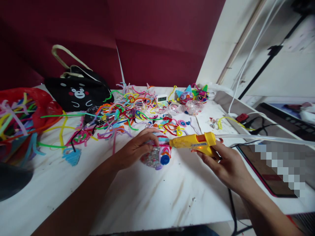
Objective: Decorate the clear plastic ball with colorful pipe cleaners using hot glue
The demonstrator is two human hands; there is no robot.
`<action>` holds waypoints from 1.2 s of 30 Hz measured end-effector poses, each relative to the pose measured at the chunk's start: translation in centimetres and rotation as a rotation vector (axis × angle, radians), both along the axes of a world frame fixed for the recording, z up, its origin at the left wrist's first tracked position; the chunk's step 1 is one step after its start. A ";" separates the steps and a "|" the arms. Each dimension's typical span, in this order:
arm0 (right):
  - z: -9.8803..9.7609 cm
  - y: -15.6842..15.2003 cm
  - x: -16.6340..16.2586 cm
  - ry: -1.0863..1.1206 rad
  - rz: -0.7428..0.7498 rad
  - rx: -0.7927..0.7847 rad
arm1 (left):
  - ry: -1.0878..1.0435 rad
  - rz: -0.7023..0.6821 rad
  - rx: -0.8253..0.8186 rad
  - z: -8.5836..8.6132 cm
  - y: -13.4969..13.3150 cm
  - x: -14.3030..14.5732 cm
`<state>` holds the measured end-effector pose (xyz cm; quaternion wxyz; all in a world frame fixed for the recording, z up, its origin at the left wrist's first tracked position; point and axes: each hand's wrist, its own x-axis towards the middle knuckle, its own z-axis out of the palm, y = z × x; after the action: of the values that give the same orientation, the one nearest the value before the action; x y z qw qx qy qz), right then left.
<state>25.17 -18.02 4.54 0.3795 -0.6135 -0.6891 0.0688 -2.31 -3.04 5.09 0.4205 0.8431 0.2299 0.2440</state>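
Observation:
My right hand (225,160) is wrapped round the handle of a yellow hot glue gun (189,142), with a long clear glue stick (258,139) running out of its back. The gun's nozzle touches or nearly touches a clear, rounded craft piece (151,159) trimmed with coloured pipe cleaners. A blue round disc (165,159) ringed in pink and orange sits on its near side. My left hand (141,144) grips this piece from the left, its fingers bent over the top. Part of the piece is hidden under those fingers.
Tangled pipe cleaners (118,111) spread over the back of the table. A red bag (44,108) and a black bag (78,93) stand left. Decorated craft figures (187,95), a small digital display (161,98) and a blue pipe-cleaner triangle (72,156) lie about. A tablet (265,170) and cables are right.

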 end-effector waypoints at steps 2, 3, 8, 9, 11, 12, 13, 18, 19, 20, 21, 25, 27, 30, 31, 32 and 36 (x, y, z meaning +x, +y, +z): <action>0.1 0.0 -0.1 -0.003 0.003 0.002 | -0.005 0.002 0.005 0.0 0.0 0.0; 0.2 0.0 -0.1 -0.003 -0.001 0.000 | -0.005 0.003 0.007 0.0 0.0 0.1; 0.2 0.0 -0.4 0.015 -0.018 -0.024 | -0.012 0.007 -0.011 0.0 0.0 0.0; 0.2 0.0 -0.5 0.018 -0.016 -0.028 | -0.012 0.006 -0.016 0.0 0.0 0.0; 0.1 0.0 -0.6 0.017 -0.010 -0.023 | -0.011 -0.002 -0.019 -0.1 0.0 0.0; 0.1 0.0 -0.6 0.015 -0.005 -0.016 | -0.016 -0.003 -0.019 -0.1 0.0 0.0; 0.1 0.0 -0.6 0.010 -0.001 -0.008 | -0.024 -0.003 -0.019 -0.1 0.0 0.0; 0.0 0.1 -0.6 -0.035 0.006 0.013 | -0.036 -0.006 -0.031 -0.2 0.0 0.1; 0.1 0.1 -0.6 -0.040 0.005 0.011 | -0.034 -0.007 -0.031 -0.1 -0.1 0.1; 0.1 0.1 -0.6 -0.041 0.004 0.009 | -0.030 -0.007 -0.032 -0.1 -0.1 0.1; 0.1 0.1 -0.6 -0.041 0.004 0.007 | -0.028 -0.007 -0.033 0.0 -0.1 0.1; 0.1 -0.1 -0.5 -0.016 0.015 0.006 | -0.010 -0.016 -0.019 0.1 0.0 0.0; 0.0 -0.2 -0.3 -0.004 0.012 -0.006 | -0.003 -0.023 -0.003 0.0 0.1 0.0; -0.3 -0.3 -0.1 -0.002 -0.001 -0.014 | -0.014 -0.037 0.017 -0.3 0.3 -0.1; -0.3 -0.3 0.0 -0.002 -0.003 -0.011 | -0.018 -0.038 0.020 -0.3 0.3 -0.1; -0.3 -0.3 0.0 -0.005 -0.003 -0.005 | -0.018 -0.037 0.020 -0.3 0.3 -0.1; -0.3 -0.4 0.1 -0.015 -0.004 0.009 | -0.004 -0.032 0.024 -0.3 0.3 0.0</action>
<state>25.22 -18.40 4.24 0.3770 -0.6137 -0.6911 0.0602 -2.35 -2.74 4.82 0.4145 0.8513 0.2125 0.2416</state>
